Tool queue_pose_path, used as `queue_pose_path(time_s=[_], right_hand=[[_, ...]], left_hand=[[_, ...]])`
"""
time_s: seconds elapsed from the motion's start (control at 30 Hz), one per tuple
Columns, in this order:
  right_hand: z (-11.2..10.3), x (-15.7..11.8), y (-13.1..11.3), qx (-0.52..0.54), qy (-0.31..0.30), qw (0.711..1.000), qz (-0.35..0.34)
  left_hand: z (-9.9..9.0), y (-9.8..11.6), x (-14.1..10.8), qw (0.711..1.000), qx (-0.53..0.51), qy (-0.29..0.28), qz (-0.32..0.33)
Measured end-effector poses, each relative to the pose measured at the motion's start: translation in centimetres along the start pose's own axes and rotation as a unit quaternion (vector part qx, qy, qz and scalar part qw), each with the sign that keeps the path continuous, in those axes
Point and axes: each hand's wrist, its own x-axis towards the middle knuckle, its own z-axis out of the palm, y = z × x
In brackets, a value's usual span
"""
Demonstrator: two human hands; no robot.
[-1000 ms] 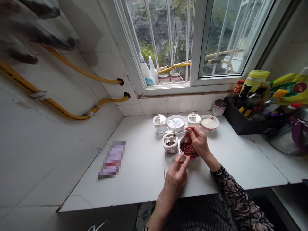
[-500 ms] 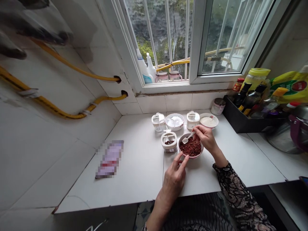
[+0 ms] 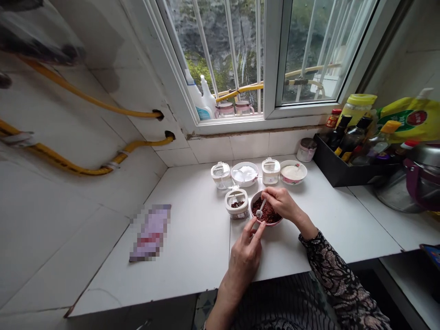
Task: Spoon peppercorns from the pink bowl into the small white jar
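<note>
Between the fingers of my right hand is the handle of a small white spoon, its bowl end down at the dark red grains in a round bowl. My left hand touches the bowl's near rim with its fingertips, fingers apart. Left of that bowl stands a clear jar with its lid raised and some dark grains inside. Behind are a bowl of white powder, a bowl of pale grains and two lidded jars, one at the left and one between the bowls.
A black box of bottles stands at the back right, beside a metal pot. A small jar is near the wall. A blurred purple packet lies on the white counter at the left.
My right hand has lowered the spoon into the grains, its handle now steeper. The left hand stays at the bowl's rim. The whole view has shifted slightly.
</note>
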Motion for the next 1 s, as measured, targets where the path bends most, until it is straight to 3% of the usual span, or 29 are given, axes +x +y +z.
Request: queue_pose_path(time_s=[0.37,0.63,1.0], right_hand=[[-0.08,0.14,0.36,0.165,0.006,0.975,0.148],[0.30,-0.01,-0.27,0.123,-0.011,0.985,0.121],[0.01,0.29,0.60,0.224,0.003,0.957,0.182]], left_hand=[[-0.03,-0.10,-0.06,1.000,0.001,-0.010,-0.002],[0.09,-0.14,-0.05,1.000,0.004,-0.002,0.002],[-0.07,-0.14,-0.06,1.000,-0.006,-0.013,-0.005]])
